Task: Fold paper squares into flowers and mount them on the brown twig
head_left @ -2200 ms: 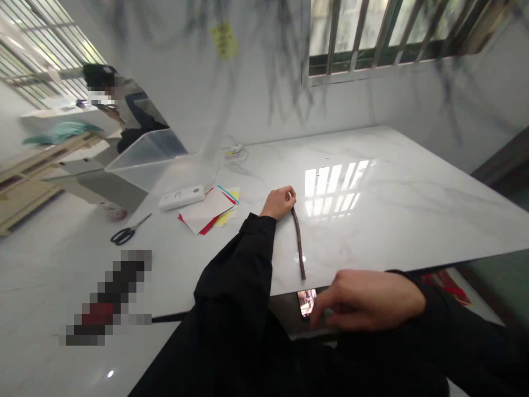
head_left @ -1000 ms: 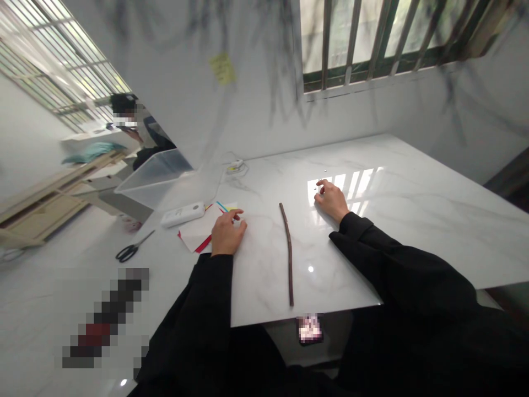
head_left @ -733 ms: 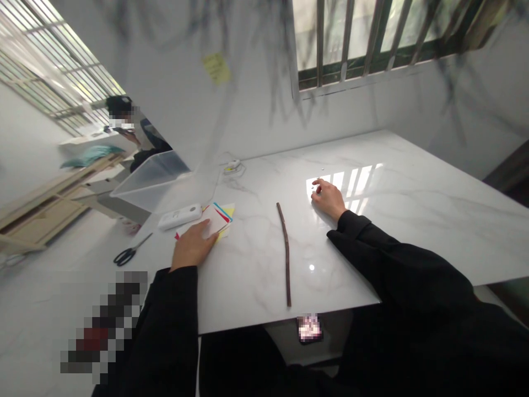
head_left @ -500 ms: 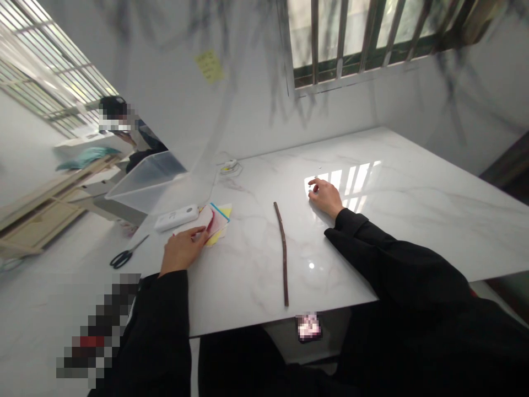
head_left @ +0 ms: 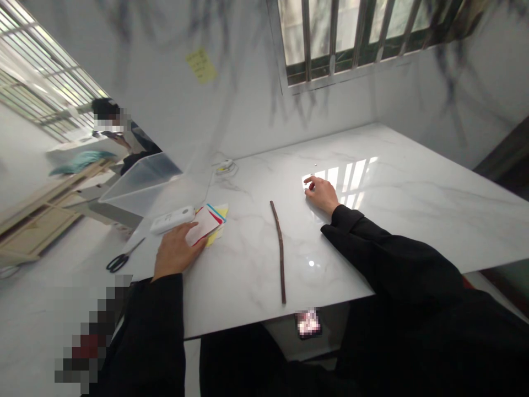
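Note:
At the left of the marble-patterned table, my left hand has its thumb and fingers closed on the edges of a white paper slip. Red edges show beneath that slip, and a blue-edged piece and yellow paper lie under it. My right hand rests on the tabletop with curled fingers, thumb and forefinger apart, and no object visible between them. Between my hands lies a thin brown stick, pointing toward the front edge. Tiny specks lie just beyond my right fingertips.
Left of the paper are a white oblong device, black-handled scissors and a clear plastic bin. A small white item with a cable sits by the wall. A phone-like object shows below the table edge. Another person sits far left.
The red paper, bent up earlier, now lies flatter beneath the white slip. My left hand has spread around the slip. The right hand keeps its place; the view shifted slightly.

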The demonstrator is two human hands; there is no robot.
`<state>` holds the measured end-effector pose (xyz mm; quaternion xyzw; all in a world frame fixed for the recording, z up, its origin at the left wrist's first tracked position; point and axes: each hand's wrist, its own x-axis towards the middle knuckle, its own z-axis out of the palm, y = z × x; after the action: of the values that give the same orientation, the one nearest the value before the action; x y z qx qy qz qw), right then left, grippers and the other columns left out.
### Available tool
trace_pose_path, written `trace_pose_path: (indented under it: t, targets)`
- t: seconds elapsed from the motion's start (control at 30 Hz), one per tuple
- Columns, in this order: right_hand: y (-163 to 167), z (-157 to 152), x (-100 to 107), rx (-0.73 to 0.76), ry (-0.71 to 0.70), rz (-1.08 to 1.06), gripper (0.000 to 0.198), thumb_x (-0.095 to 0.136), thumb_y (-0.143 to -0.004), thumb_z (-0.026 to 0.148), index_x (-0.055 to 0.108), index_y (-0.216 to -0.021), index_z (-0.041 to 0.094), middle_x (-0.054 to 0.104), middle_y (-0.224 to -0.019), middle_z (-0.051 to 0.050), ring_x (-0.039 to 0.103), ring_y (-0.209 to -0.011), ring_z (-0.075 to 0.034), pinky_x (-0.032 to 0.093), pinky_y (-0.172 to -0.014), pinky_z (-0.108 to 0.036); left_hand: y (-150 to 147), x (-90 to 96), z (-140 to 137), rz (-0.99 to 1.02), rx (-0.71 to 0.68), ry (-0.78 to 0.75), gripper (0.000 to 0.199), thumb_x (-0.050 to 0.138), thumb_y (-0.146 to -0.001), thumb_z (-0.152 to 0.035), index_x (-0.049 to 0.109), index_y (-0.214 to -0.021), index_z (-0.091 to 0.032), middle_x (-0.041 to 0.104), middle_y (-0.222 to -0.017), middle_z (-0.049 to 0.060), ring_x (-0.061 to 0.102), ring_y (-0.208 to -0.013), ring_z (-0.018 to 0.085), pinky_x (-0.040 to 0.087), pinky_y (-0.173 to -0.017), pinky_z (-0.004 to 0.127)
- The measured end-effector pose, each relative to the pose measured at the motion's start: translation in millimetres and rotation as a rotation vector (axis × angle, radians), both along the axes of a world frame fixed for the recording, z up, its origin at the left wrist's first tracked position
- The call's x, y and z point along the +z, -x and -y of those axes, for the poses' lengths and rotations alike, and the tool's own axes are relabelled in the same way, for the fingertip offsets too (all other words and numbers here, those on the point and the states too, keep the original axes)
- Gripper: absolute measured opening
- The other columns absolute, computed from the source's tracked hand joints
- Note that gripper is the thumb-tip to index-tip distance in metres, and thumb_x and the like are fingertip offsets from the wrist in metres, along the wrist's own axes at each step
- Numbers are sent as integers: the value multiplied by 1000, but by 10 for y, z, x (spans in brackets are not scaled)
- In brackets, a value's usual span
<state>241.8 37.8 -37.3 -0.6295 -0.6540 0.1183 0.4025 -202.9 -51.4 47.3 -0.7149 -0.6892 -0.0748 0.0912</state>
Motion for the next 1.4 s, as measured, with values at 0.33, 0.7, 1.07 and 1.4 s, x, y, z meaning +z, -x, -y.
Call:
trace_pose_path:
  t: [0.33,0.7,1.07,1.4]
  targets:
    - [-3,-11,-2,-1,16,-2,32,60,-83,18,73,-113,21,72,-91,-5,64,-88,-23,47,-83,-35,-90,183,13,-34,219,190,46,51,-91,-48,77,-120,-23,78,-110,14,69,-106,40,51,-88,48]
    - [-2,-6,8,3,25,-2,31,60,-84,18,73,-112,21,73,-91,-5,64,-88,-23,47,-83,-35,-193,58,77,206,346,39,32,69,-78,-56,78,-90,-27,78,-87,6,70,-91,34,50,-80,41]
    - [3,5,14,0,27,22,32,60,-84,19,74,-112,21,73,-93,-5,65,-89,-23,48,-82,-34,-640,501,179,577,82,-628,24,70,-79,-40,71,-92,-19,72,-80,0,65,-69,15,49,-66,25]
    - [156,121,196,197,13,-322,46,64,-92,45,62,-132,22,70,-101,-5,62,-78,-17,51,-83,-32,-1734,229,-580,1572,-255,-488,39,78,-74,-46,60,-96,-18,73,-92,3,68,-83,14,53,-80,26]
